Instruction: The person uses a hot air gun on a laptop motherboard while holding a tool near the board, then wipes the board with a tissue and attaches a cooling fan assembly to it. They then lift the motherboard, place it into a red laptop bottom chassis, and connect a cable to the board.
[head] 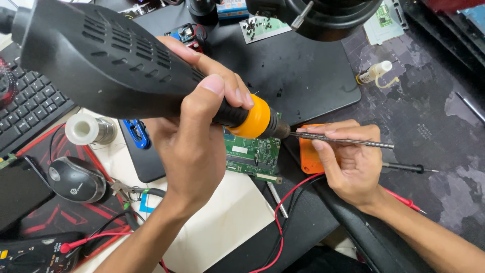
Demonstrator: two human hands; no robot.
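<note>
The left hand (pixel 194 146) is wrapped tight around the black grip of a hot-air gun (pixel 116 65), thumb up on top, just behind its orange collar (pixel 252 119). The nozzle end points down at a green circuit board (pixel 252 156) lying near the middle of the counter (pixel 429 116), partly on a white sheet (pixel 222 222). The right hand (pixel 348 162) is closed in a pen-style pinch on thin tweezers (pixel 343 140), whose tips reach in to the gun's nozzle; the hand rests over an orange pad (pixel 307 151).

Judging from this, the main risk is heat: the right fingers sit close beside the nozzle, so a small slip could burn them. The metal tweezers may also conduct warmth back to the fingertips. Air held too long in one spot could scorch the board or blow small parts loose, and the sheet under it could singe. Red probe leads (pixel 288 212) run near the board at the counter's front edge and could soften if the nozzle swings that way.

Containers: a small white-capped bottle (pixel 374 72) lies on its side towards the counter's far right; its contents cannot be told. At the far edge a light green board (pixel 262 28) carries a scatter of small dark screws or parts.
</note>
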